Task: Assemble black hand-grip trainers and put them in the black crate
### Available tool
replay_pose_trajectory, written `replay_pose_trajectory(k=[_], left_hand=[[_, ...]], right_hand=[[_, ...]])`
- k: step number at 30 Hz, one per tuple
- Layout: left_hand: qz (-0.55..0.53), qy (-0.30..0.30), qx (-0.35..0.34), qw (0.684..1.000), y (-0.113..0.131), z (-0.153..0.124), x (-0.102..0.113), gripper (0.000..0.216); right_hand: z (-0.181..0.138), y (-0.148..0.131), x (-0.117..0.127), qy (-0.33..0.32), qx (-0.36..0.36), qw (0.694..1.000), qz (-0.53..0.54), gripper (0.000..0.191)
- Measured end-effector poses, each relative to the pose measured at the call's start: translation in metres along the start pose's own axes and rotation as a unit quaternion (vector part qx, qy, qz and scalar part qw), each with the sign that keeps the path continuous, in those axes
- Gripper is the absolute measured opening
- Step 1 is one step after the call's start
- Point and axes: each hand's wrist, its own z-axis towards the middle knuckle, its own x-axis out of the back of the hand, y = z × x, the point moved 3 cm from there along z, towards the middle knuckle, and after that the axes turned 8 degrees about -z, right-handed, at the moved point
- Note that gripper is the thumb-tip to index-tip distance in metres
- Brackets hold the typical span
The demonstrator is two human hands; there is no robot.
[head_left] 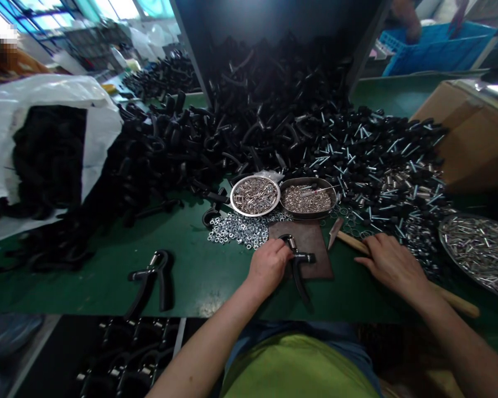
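Note:
My left hand (270,266) is closed on a black hand grip exerciser (301,282) with a coil spring at its top. The exerciser lies over a brown metal plate (321,260). My right hand (392,264) rests palm down around the wooden handle of a hammer (456,301), whose head points toward the plate. Its fingers curl over the handle, with the thumb along the near side. A second hand grip exerciser (166,279), spring fitted, lies on the green table to the left.
Behind the plate are loose nuts (240,231), a round dish of pins (237,207) and an oval tin of small parts (288,214). Black handles (170,149) heap across the back. Screw-fitted knobs (361,149), a cardboard box (473,132) and a large pin tray (444,243) stand right.

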Motion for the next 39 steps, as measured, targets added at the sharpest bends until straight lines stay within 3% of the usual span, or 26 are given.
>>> replay_pose_trajectory(k=[3, 6, 10, 13, 17, 20, 23, 27, 30, 33, 35, 36, 37, 39], left_hand=[[0.045, -0.011, -0.030, 0.998, 0.003, -0.008, -0.002, 0.025], [0.019, 0.002, -0.018, 1.000, 0.003, -0.018, 0.000, 0.024], [-0.017, 0.002, 0.035, 0.999, 0.002, -0.028, 0.003, 0.030], [-0.021, -0.003, 0.049, 0.999, 0.003, -0.030, 0.002, 0.032], [-0.032, -0.002, 0.060, 0.998, 0.002, -0.031, 0.002, 0.033], [-0.077, 0.000, 0.076, 0.994, 0.000, -0.034, 0.003, 0.037], [-0.129, 0.048, 0.117, 0.984, -0.003, -0.036, 0.006, 0.047], [-0.146, 0.065, 0.143, 0.977, -0.003, -0.036, 0.006, 0.049], [-0.128, 0.034, 0.124, 0.983, -0.002, -0.035, 0.005, 0.040], [-0.159, 0.016, 0.116, 0.980, -0.004, -0.032, 0.005, 0.034], [-0.262, 0.028, 0.163, 0.951, -0.005, -0.030, 0.005, 0.032], [-0.341, 0.034, 0.204, 0.917, -0.005, -0.030, 0.004, 0.033], [-0.427, 0.037, 0.253, 0.867, -0.004, -0.030, 0.001, 0.034], [-0.578, 0.041, 0.348, 0.737, 0.003, -0.033, -0.008, 0.040]], right_hand=[[-0.011, 0.007, -0.013, -0.003, -0.030, 0.999, -0.020, 0.020], [-0.012, 0.001, 0.004, 0.023, -0.052, 0.998, 0.009, 0.027], [-0.007, -0.022, 0.048, 0.056, -0.040, 0.973, 0.220, 0.037], [0.002, -0.046, 0.061, 0.047, -0.003, 0.945, 0.322, 0.039], [0.006, -0.071, 0.052, -0.039, 0.057, 0.958, 0.278, 0.037], [-0.005, -0.073, 0.057, -0.007, 0.066, 0.958, 0.280, 0.038], [-0.020, -0.075, 0.066, 0.036, 0.093, 0.951, 0.291, 0.041], [-0.030, -0.083, 0.056, -0.004, 0.133, 0.963, 0.233, 0.041], [-0.030, -0.073, 0.041, 0.018, 0.098, 0.978, 0.181, 0.041], [-0.033, -0.046, 0.023, 0.070, 0.015, 0.993, 0.094, 0.042], [-0.034, -0.026, 0.010, 0.080, -0.027, 0.996, 0.042, 0.041], [-0.033, -0.017, 0.005, 0.080, -0.037, 0.996, 0.030, 0.040], [-0.031, -0.009, 0.001, 0.080, -0.040, 0.996, 0.028, 0.038], [-0.021, 0.000, 0.000, 0.090, -0.038, 0.994, 0.044, 0.035]])
